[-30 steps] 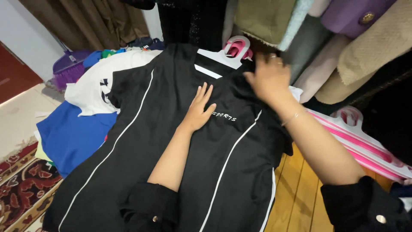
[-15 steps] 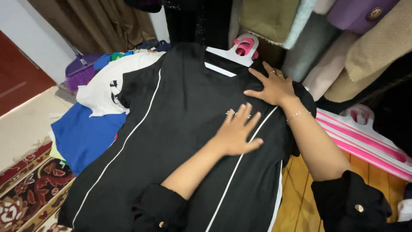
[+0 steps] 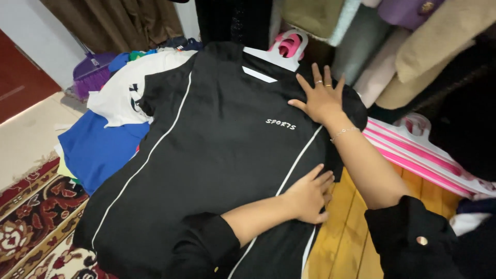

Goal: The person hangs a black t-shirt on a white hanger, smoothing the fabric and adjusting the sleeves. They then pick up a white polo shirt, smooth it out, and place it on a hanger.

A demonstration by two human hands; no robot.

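Two hands, left hand (image 3: 308,196) and right hand (image 3: 321,99), flat on one black shirt (image 3: 217,150).

Left hand (image 3: 309,196) lies flat, fingers together; right hand (image 3: 323,98) lies flat, fingers spread, apparently pressing down.

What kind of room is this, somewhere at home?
Probably a home closet or bedroom corner: coats and jackets hang overhead, a black shirt lies on a clothes pile, beside a patterned rug.

Black shirt (image 3: 217,155) w/ thin white stripes down both sides & small white chest lettering lies flat, face up, collar toward 12 o'clock on a pink-and-white hanger (image 3: 281,51), hem toward 7 o'clock, spread over the floor.
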